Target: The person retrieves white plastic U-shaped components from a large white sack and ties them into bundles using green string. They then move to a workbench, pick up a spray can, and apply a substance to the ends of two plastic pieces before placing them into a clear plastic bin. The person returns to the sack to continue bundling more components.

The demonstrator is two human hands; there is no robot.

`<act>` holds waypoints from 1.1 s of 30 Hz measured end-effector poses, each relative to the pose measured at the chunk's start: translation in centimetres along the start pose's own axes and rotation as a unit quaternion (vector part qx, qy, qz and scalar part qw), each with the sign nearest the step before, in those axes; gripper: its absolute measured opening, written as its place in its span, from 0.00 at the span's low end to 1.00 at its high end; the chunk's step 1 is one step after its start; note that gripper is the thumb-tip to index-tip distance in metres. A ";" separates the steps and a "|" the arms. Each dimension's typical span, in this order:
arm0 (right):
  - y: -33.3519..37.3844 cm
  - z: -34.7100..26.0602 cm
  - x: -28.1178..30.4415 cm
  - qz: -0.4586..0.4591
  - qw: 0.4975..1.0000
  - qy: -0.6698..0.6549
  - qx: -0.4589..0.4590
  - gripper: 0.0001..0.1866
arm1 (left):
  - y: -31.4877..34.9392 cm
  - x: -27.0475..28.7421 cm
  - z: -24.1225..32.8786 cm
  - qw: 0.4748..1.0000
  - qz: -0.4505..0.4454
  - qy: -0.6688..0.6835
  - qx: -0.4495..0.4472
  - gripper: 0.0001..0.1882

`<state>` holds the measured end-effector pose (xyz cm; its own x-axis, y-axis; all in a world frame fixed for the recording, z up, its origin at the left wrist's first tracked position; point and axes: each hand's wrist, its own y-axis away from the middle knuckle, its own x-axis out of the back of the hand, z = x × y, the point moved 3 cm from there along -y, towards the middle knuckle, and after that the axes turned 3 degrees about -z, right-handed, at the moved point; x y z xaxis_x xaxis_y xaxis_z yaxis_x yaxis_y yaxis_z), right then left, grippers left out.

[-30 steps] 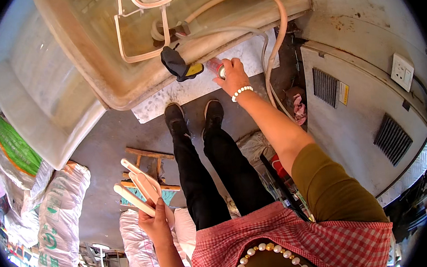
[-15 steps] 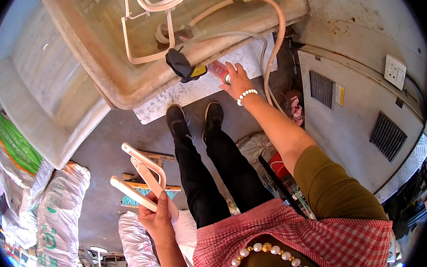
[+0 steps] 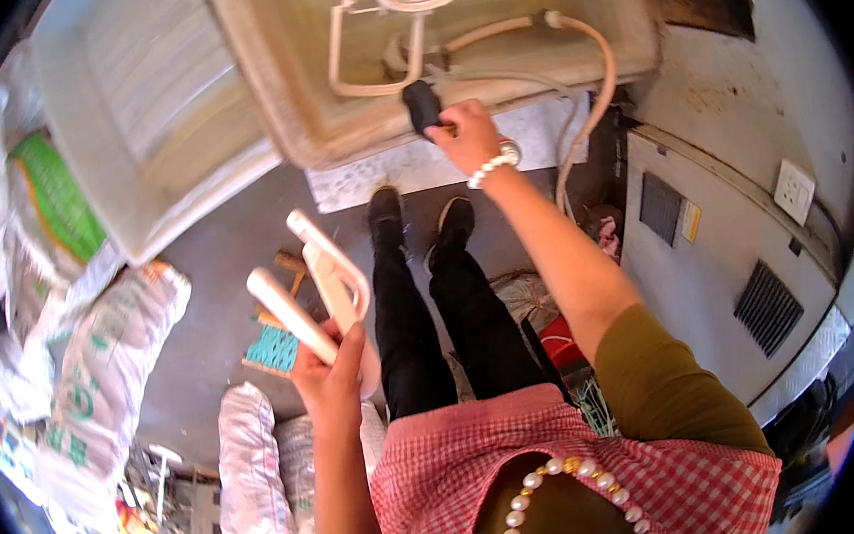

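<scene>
Since a moment ago, the left hand [image 3: 327,367] has been lifting the white plastic frame [image 3: 316,281] a little higher and nearer the legs, while the right hand [image 3: 467,135] has been moving from the grey slab up onto the black handle [image 3: 422,107] at the sink's near edge.

On the left, sacks [image 3: 90,379] are lying heaped on the floor, a green-printed one among them. Beyond them a pale washboard basin [image 3: 149,108] is sitting tilted beside the big sink [image 3: 313,95]. The left hand is closing its fingers around the lower ends of the white frame, holding it upright above the floor, left of the black trousers.

The sink is holding another white frame [image 3: 369,41] and a coil of pale hose [image 3: 529,28]; the hose is looping over the right rim and hanging down. The right hand, wearing a bead bracelet, is wrapping around the black handle, gripping it at the sink's near rim.

To the right, a grey cabinet [image 3: 716,244] with vents and a wall socket [image 3: 794,190] is standing close to the arm.
</scene>
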<state>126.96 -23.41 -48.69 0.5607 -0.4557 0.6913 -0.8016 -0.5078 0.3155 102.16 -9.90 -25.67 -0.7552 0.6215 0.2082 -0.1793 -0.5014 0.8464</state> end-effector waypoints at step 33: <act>5.6 -40.5 20.2 -0.102 0.967 -0.180 0.147 0.17 | 23.0 12.7 18.4 0.945 -0.064 0.187 -0.260 0.09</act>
<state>125.36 -5.82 -6.63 0.7792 -0.5220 0.3469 -0.6027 -0.7759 0.1862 100.03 -2.42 5.43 -0.8593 0.4890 -0.1501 -0.4961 -0.7253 0.4773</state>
